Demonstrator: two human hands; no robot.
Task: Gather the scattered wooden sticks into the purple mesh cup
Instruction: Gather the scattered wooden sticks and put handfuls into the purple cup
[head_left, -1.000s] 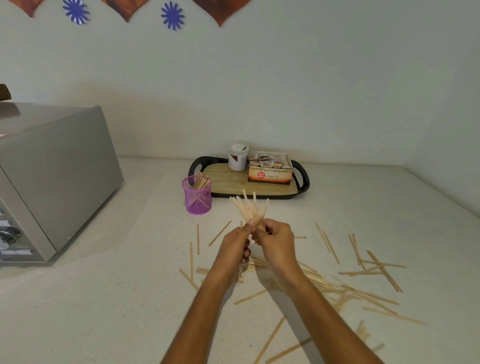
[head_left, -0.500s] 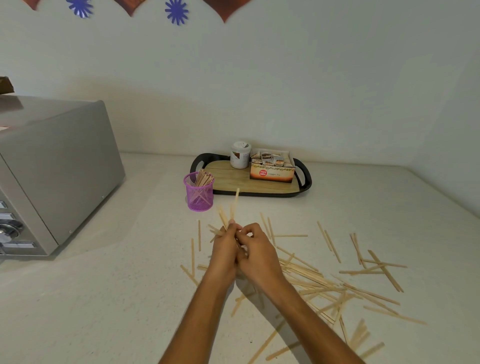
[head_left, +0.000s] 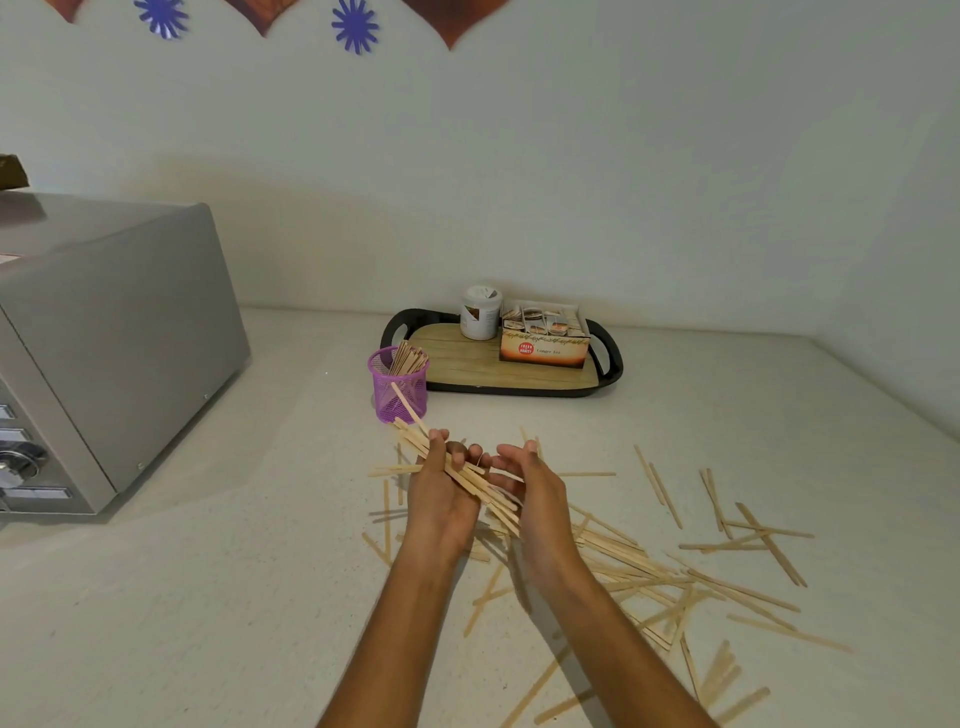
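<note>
Far left: a silver toaster oven (head_left: 104, 332) stands on the pale countertop (head_left: 208, 597), its control knob at the frame's left edge.

Centre-left: the purple mesh cup (head_left: 399, 385) stands upright on the countertop, just in front of the left handle of a black-rimmed tray (head_left: 605, 382). The cup holds a cluster of wooden sticks (head_left: 408, 358), which lean and project above the rim.

Centre: the left hand (head_left: 440, 493) is curled around a bundle of sticks (head_left: 470, 480). The fingers wrap the bundle's middle; its far end points up-left toward the cup base, and one stick overlaps the cup's front wall in view. Contact with the cup cannot be confirmed. The bundle's near end runs down-right between both hands.

The right hand (head_left: 535, 493) is beside the left, palm turned inward, fingers spread and loosely cupped. It grips nothing. The bundle's near end lies against or just beside the palm; which one cannot be told.

On the tray: a white jar (head_left: 480, 313) and an open tea-bag box (head_left: 544, 338), touching or nearly so.

Centre to right: scattered sticks (head_left: 727, 566) lie flat on the countertop, many crossing each other. They are densest under and right of the right forearm, thinning toward the right edge. A few lie left of the left wrist.
</note>
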